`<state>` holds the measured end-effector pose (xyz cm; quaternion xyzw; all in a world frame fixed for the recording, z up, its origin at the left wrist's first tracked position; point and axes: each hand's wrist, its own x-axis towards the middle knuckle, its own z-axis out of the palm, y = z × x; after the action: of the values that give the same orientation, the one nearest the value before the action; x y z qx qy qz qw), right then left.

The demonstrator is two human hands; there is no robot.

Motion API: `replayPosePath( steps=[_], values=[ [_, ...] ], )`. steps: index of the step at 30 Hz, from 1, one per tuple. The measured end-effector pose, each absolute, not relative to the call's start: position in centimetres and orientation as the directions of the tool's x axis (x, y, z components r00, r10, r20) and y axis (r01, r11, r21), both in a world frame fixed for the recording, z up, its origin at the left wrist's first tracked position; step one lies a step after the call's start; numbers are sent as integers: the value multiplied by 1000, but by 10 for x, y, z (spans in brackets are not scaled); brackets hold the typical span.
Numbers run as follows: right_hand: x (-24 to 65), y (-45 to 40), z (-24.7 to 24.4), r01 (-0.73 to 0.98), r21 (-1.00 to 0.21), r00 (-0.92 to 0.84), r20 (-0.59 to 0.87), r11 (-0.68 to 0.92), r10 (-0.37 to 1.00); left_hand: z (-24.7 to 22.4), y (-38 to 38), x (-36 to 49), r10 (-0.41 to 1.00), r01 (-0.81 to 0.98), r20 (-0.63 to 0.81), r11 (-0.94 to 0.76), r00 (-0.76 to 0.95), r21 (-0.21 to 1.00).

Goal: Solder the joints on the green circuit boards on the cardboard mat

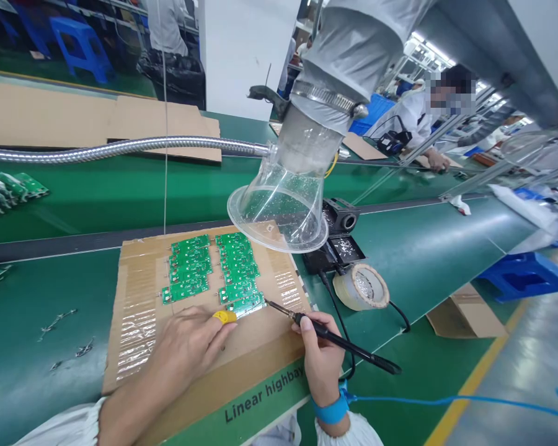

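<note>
My right hand is wrapped round a soldering iron, held like a pen. The iron's tip points left and meets the right end of the nearest green circuit board. My left hand is at that board's left end, fingers curled together. A yellow finger cot covers one fingertip, which is at the board's edge; whatever is pinched there is hidden. Behind lie two columns of overlapping circuit boards, a left column and a right column. All rest on a cardboard sheet with taped sides.
A clear fume hood hangs low over the boards. A soldering stand and a roll-shaped pot stand right of the cardboard. A blue cord runs from my right wristband. Wire scraps lie left. A co-worker works across the line.
</note>
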<state>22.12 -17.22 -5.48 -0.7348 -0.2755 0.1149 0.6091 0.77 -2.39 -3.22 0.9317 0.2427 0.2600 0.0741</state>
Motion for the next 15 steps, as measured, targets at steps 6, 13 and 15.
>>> replayPosePath(
  steps=[6,13,15],
  values=[
    [221,-172,-55,269,-955,811,156,-122,564,-34,-23,12,466,413,457,-885,758,216],
    [221,-172,-56,224,-969,829,131,-108,543,-31,-22,14,473,405,472,-881,744,245],
    [222,-172,-57,234,-965,821,134,-114,555,-29,-21,14,471,407,463,-882,751,238]
  ],
)
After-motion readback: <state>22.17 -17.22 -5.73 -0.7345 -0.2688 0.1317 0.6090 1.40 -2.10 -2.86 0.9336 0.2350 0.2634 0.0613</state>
